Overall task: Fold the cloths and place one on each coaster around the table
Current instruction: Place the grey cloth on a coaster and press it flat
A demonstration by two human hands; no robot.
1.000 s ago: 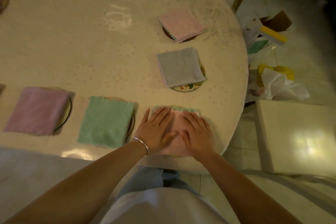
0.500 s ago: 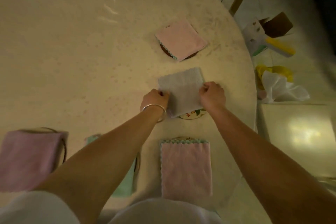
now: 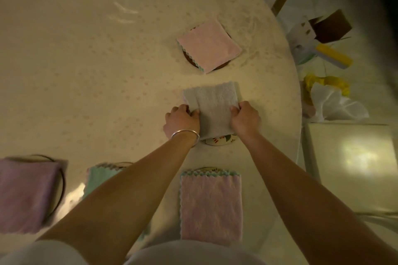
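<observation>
A folded grey cloth (image 3: 212, 107) lies over a printed round coaster (image 3: 219, 141) near the table's right edge. My left hand (image 3: 181, 121) pinches its left edge and my right hand (image 3: 245, 118) pinches its right edge. Beyond it a folded pink cloth (image 3: 209, 46) sits on a dark coaster (image 3: 189, 60). Close to me, a pink cloth with a green scalloped edge (image 3: 210, 206) covers another coaster. A green cloth (image 3: 97, 178) is partly hidden under my left forearm. At the far left a purple cloth (image 3: 25, 193) lies on a dark-rimmed coaster (image 3: 61, 183).
The cream table (image 3: 86, 71) curves away on the right. Beside it on the floor are a yellow and white bag (image 3: 331, 101), a brown cardboard piece (image 3: 331, 26), a yellow-handled tool (image 3: 332, 56) and a pale box (image 3: 353, 165).
My hands left the near pink cloth and reached forward to the grey cloth, taking hold of both its side edges. The view shifted forward over the table.
</observation>
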